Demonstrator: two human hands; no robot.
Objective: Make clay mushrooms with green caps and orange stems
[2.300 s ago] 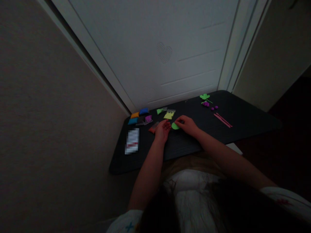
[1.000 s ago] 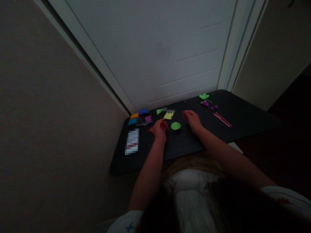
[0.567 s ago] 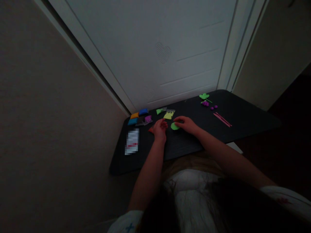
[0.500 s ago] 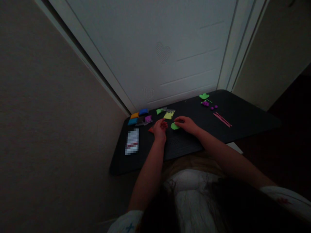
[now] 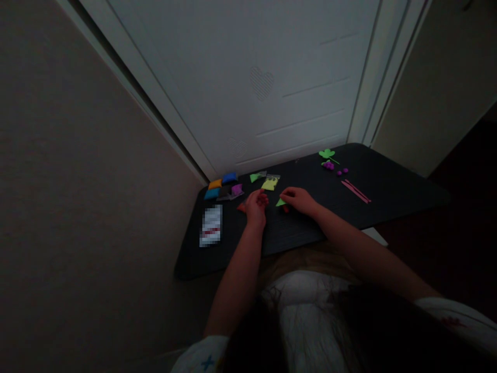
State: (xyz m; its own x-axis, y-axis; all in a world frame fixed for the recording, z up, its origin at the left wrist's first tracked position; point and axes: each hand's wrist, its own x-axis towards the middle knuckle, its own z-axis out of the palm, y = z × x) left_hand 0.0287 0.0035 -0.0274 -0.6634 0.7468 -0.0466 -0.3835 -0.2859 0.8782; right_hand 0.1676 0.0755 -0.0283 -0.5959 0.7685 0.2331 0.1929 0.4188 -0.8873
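Note:
My right hand [image 5: 297, 200] pinches the edge of a flat light-green clay disc [image 5: 281, 202] between thumb and fingers. The disc is tilted, so it shows as a narrow wedge. Just below it is a small red bit [image 5: 286, 209]; whether it is clay or a fingertip I cannot tell. To the left, my left hand [image 5: 257, 204] rests on its side with fingers loosely curled and apart, and nothing shows in it. Partly hidden behind that hand lies a red clay packet [image 5: 241, 207].
Clay packets in several colours, among them an orange one [image 5: 215, 184] and a yellow one [image 5: 271, 183], lie at the back of the black table [image 5: 233, 259]. A blurred-out phone-like object [image 5: 211, 226] is at left. Purple balls [image 5: 339, 173], a green clover shape [image 5: 326, 153] and pink tools [image 5: 355, 191] lie right.
A second ago the disc sat apart from my right hand, cupped. My right hand came back left, took its edge, and has since tipped it. My left hand has hardly moved.

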